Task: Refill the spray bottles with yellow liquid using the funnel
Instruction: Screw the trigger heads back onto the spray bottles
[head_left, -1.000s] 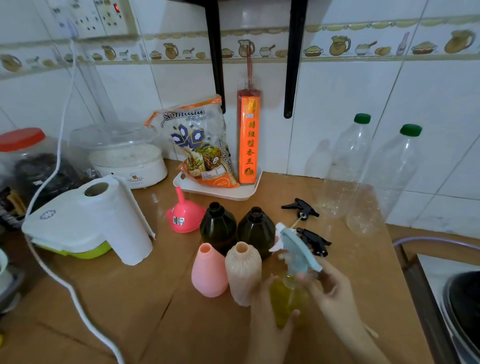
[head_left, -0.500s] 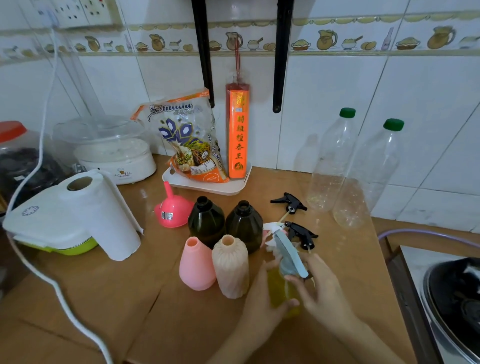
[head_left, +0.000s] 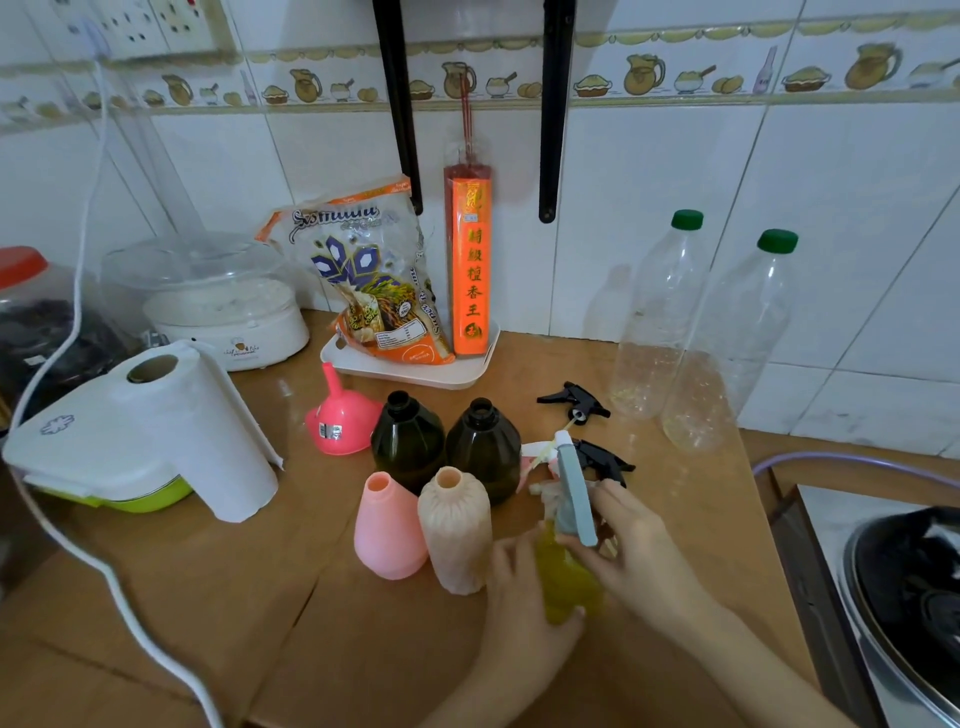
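while the left hand grips the near yellow-filled bottle and the right hand pinches its blue sprayer (likely screwing it on), four bottles further left stand uncapped, funnel idle beyond, so most refilling seems left.

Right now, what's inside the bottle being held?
Yellow liquid fills the visible lower body of the clear spray bottle. The left hand and right hand cover its sides and neck, so the exact fill level and dip tube cannot be seen.
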